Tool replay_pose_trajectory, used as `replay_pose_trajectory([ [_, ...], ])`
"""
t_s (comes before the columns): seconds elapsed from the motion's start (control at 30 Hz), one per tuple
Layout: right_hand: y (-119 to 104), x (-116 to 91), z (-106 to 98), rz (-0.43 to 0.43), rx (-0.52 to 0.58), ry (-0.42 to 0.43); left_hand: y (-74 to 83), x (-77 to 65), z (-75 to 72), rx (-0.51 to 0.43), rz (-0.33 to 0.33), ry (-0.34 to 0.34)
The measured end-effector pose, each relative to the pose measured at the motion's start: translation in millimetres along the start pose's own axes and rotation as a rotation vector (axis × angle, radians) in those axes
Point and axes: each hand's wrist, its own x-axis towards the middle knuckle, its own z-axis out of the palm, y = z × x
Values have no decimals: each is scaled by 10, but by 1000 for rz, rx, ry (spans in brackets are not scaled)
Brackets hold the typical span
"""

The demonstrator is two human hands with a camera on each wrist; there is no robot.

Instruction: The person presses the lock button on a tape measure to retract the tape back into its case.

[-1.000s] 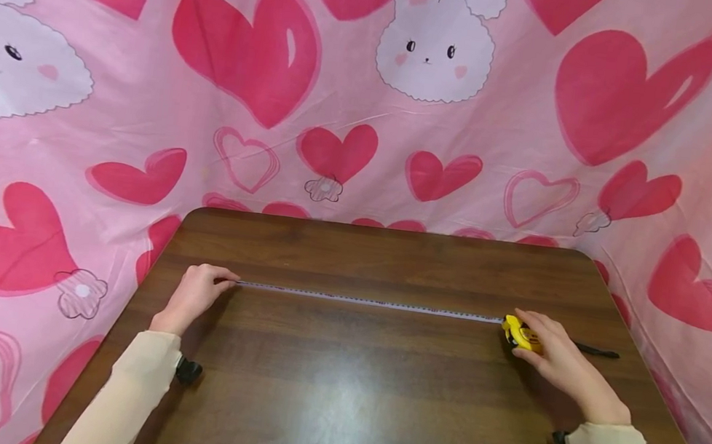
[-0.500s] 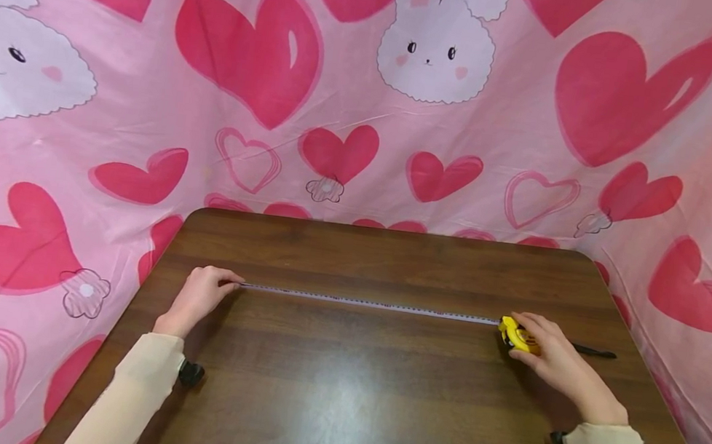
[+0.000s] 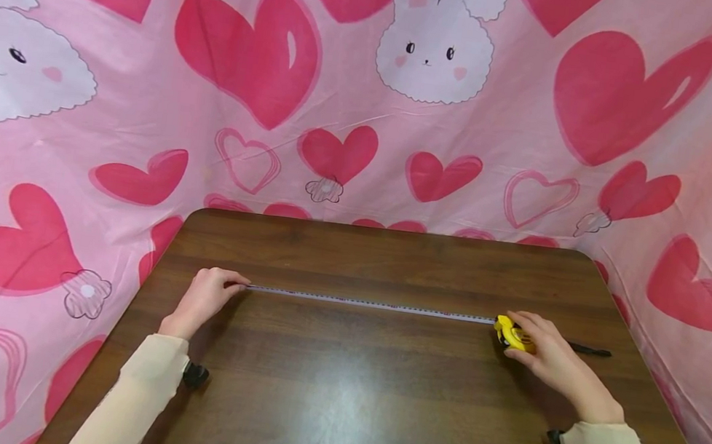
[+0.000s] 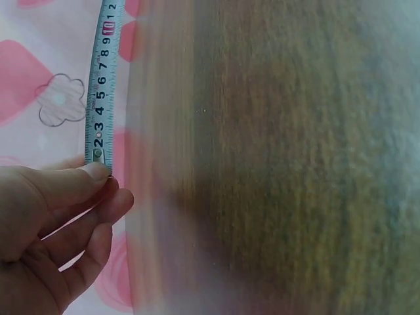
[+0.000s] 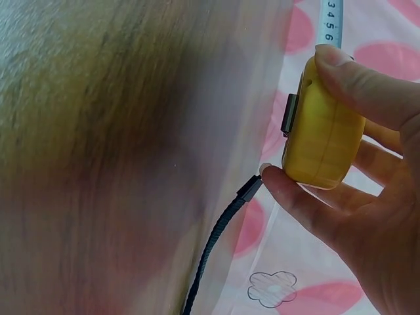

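A yellow tape measure (image 3: 510, 333) is gripped in my right hand (image 3: 548, 357), thumb on one side and fingers on the other. Its white blade (image 3: 373, 304) runs out straight to the left, over the table. My left hand (image 3: 207, 297) pinches the blade's end between thumb and forefinger. In the left wrist view the blade (image 4: 100, 92) shows its numbers rising away from the thumb. The right wrist view has the yellow case (image 5: 323, 128) from its edge, with a dark clip on it and a black wrist strap (image 5: 216, 236) hanging down.
Beneath both hands lies a brown wooden table (image 3: 339, 374) with rounded far corners. A pink cloth (image 3: 368, 113) with hearts and rabbits hangs behind it and at both sides. A small black device (image 3: 195, 375) sits at each wrist.
Both hands have drifted slightly inward: the left hand a little right, the right hand with the tape measure a little left. The stretch of blade between them looks somewhat shorter.
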Motion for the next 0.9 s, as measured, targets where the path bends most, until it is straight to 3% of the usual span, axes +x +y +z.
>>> replay_pose_trajectory([
  [0.4,-64,46,-20,123,83,-143,59,2,33,-13,-9,-12],
  [0.9,-106,57,9,97,65,-106,120,30,94,-27,4,-15],
])
